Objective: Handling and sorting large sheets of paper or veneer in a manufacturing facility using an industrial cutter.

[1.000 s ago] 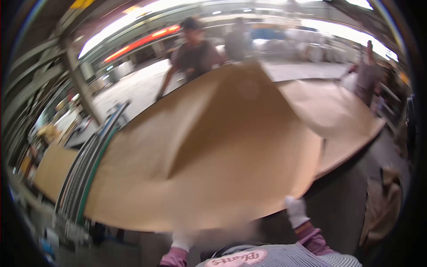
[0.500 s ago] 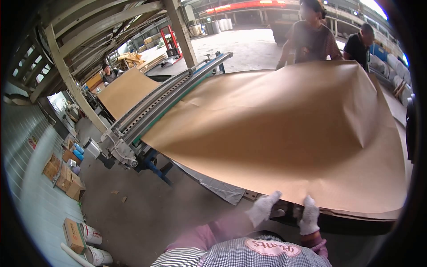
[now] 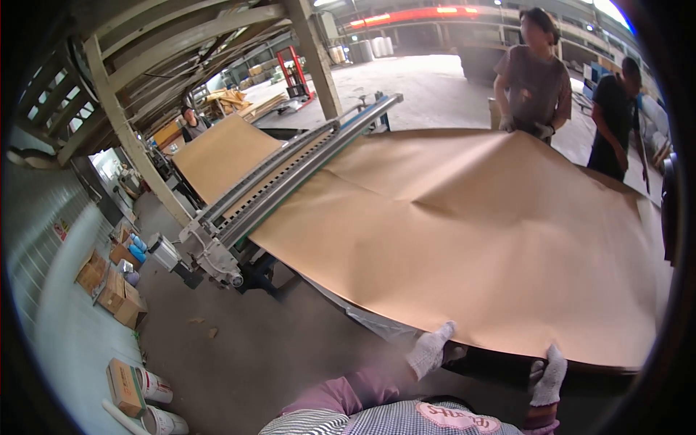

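Observation:
A large, creased brown paper sheet (image 3: 464, 268) spreads out in front of me, and its near edge curves past my body. My left hand (image 3: 433, 349), in a white knit glove, pinches that edge with the thumb on top and the fingers underneath. Farther right, my right hand (image 3: 549, 375), gloved alike, grips the same edge with its thumb up. Beneath the sheet at the left, grey plastic film (image 3: 384, 326) shows. The sheet's far left end meets a long metal machine bar (image 3: 290, 185).
Across the sheet stand a person in gloves (image 3: 536, 83) and another in dark clothes (image 3: 615, 119). Beyond the bar, a third person (image 3: 193, 123) is behind another brown sheet (image 3: 228, 156). Cardboard boxes (image 3: 119, 297) and white buckets (image 3: 161, 419) line the left wall. A beige post (image 3: 313, 58) rises behind the bar.
The raised sheet has sunk flatter, with new creases across its middle. My right hand has moved right along the edge, away from my left. The people opposite now show more of their bodies.

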Action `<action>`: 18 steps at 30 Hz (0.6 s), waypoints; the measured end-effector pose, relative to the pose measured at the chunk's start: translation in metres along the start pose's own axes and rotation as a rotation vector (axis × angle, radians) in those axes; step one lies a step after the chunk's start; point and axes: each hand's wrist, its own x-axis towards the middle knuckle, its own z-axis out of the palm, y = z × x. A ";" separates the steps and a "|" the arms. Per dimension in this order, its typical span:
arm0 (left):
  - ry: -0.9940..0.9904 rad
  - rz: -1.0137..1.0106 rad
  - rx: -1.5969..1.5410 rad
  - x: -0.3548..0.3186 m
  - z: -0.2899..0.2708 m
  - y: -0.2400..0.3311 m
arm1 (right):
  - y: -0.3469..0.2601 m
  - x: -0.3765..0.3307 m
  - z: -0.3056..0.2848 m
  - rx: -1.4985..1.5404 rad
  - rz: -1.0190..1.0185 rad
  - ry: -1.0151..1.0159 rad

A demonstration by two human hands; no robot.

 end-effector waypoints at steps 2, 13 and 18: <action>0.104 -0.243 0.847 0.023 -0.031 0.014 | -0.011 0.003 -0.012 -0.056 -0.015 -0.007; 0.665 0.372 0.018 0.041 -0.079 0.070 | -0.053 0.005 -0.073 -0.153 -0.198 -0.042; 0.456 0.536 0.090 0.042 -0.069 0.075 | -0.080 -0.008 -0.076 -0.134 -0.216 -0.114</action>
